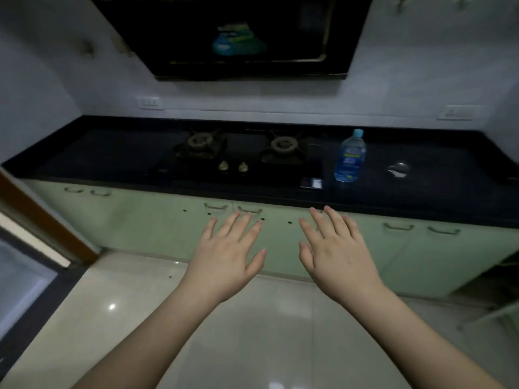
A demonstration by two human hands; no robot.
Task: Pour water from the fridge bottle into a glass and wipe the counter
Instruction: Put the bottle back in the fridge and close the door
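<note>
A clear plastic water bottle (349, 157) with a pale blue cap and blue label stands upright on the black counter (421, 189), just right of the gas hob. A small clear glass (398, 169) stands further right on the same counter. My left hand (227, 254) and my right hand (335, 254) are stretched out side by side, palms down, fingers straight and spread. Both hold nothing and hover in front of the green cabinet doors, below the counter's front edge.
A two-burner gas hob (238, 155) with two brass knobs sits mid-counter, a dark chimney hood (238, 37) above it. Pale green cabinets (435, 254) run below. A small dark box (311, 183) lies by the hob's front right corner. A wooden door frame (42, 217) is at left.
</note>
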